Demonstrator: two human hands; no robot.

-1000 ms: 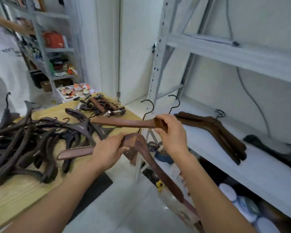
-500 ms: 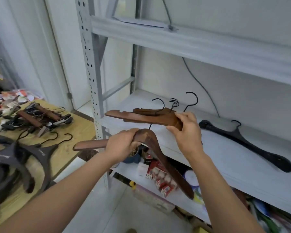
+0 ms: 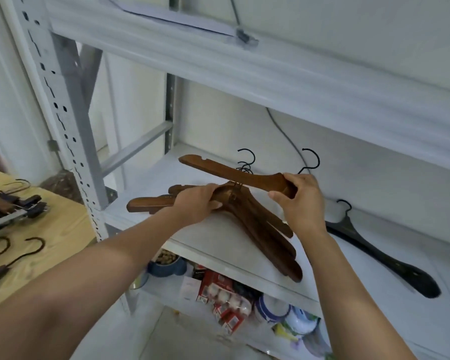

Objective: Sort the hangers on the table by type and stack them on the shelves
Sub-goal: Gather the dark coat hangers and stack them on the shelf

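Observation:
My left hand (image 3: 196, 202) grips a brown wooden hanger (image 3: 151, 203) at its middle and holds it down on the stack of brown wooden hangers (image 3: 268, 237) on the white shelf (image 3: 205, 237). My right hand (image 3: 300, 201) pinches the middle of a second brown wooden hanger (image 3: 229, 171), held tilted just above the stack, its black hook pointing at the wall. A black hanger (image 3: 390, 258) lies on the same shelf to the right.
The wooden table (image 3: 55, 229) at the left carries clip hangers (image 3: 13, 206) and dark hangers with hooks (image 3: 24, 250). A grey perforated upright (image 3: 70, 131) stands between table and shelf. Boxes and bowls (image 3: 226, 294) fill the lower shelf. Another shelf board (image 3: 244, 66) runs overhead.
Both hands have moved forward from the table side over the shelf. The left hand's hanger now rests on the brown stack, and the right hand's hanger hovers just above it.

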